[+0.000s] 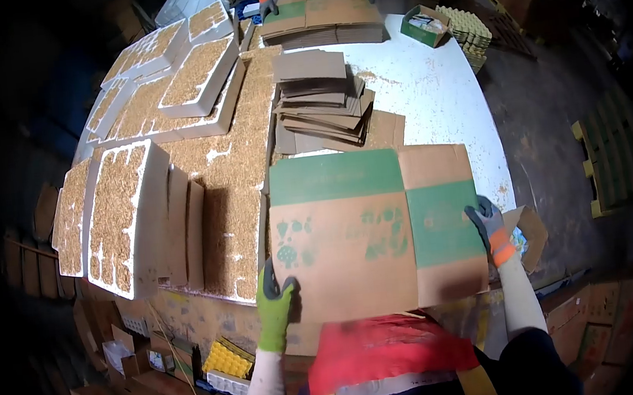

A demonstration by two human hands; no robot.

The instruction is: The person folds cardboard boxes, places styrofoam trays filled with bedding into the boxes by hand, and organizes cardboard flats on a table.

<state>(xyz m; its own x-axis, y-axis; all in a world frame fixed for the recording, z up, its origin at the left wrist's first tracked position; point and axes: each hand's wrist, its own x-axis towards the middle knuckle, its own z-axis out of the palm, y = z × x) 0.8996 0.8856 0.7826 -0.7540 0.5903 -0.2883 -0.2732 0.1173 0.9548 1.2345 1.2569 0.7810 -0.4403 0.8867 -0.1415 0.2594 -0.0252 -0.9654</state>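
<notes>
A flattened cardboard box (343, 233) with green bands and a green printed pattern lies in front of me at the near edge of the table, partly over it. My left hand (276, 300), in a green glove with dark fingers, grips its lower left edge. At the right edge my right hand (491, 230), in a grey glove with an orange cuff, holds the box's narrower panel. Parts of the fingers on both hands are hidden by the cardboard. Just beyond it sits an uneven pile of folded cardboard pieces (311, 65).
White foam blocks (131, 215) with brown crumbly tops stand on the left. Across the white table (437, 102), a co-worker's gloved hands (267, 6) rest on stacked flat boxes (322, 14). A small green box (424, 26) and egg trays (466, 31) are at far right.
</notes>
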